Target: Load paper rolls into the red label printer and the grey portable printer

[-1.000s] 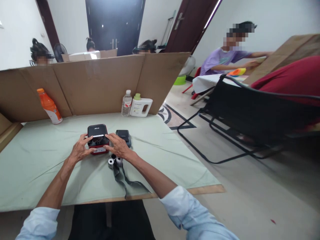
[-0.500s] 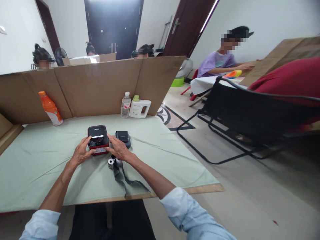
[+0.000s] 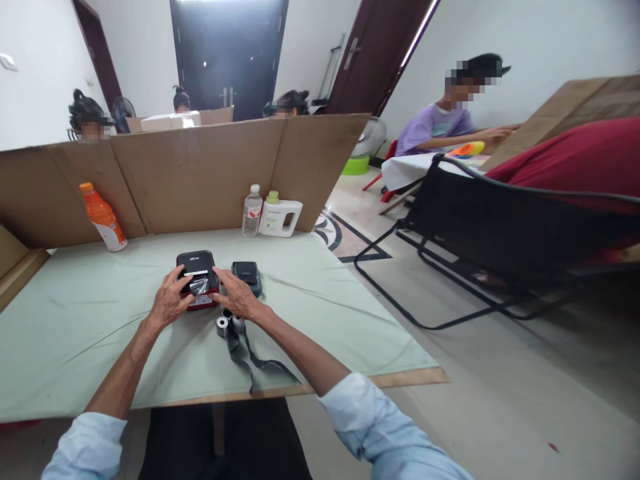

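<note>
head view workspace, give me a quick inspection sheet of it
surface: table under a pale green cloth, creased
job's things: red and black device, lid raised; paper rolls beside it
clutter: small black device, orange bottle, water bottle, white jug
grippers: left hand and right hand both on the red and black device
cables: dark strap trailing to the table edge
surroundings: cardboard screen, black folding chair, other people seated beyond
</note>
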Tool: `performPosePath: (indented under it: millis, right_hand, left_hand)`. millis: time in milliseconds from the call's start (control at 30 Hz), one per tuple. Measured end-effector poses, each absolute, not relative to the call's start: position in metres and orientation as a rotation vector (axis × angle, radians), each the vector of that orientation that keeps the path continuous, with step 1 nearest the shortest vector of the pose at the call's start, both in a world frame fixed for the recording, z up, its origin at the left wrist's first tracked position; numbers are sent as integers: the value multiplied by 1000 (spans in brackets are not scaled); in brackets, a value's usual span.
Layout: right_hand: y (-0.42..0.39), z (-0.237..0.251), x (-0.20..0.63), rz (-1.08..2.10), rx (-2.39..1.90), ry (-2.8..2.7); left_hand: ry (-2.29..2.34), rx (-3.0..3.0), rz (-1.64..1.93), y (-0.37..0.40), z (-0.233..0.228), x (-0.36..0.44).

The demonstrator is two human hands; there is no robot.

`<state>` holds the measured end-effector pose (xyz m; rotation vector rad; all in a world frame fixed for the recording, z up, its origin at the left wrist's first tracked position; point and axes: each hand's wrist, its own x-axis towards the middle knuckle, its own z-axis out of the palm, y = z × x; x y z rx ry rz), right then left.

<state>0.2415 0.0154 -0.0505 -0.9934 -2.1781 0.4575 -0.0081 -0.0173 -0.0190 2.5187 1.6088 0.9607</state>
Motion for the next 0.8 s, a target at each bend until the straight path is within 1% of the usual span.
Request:
performPosePath:
  millis: [200,800]
  right_hand:
    - [13,-42,239,421,-996,-2217]
    - [15,-39,240,427,-998,-2230]
  left_hand:
    - [1628,2521,969,-15,-21,-4]
    - [1617,2444,986,-16,-23,-2]
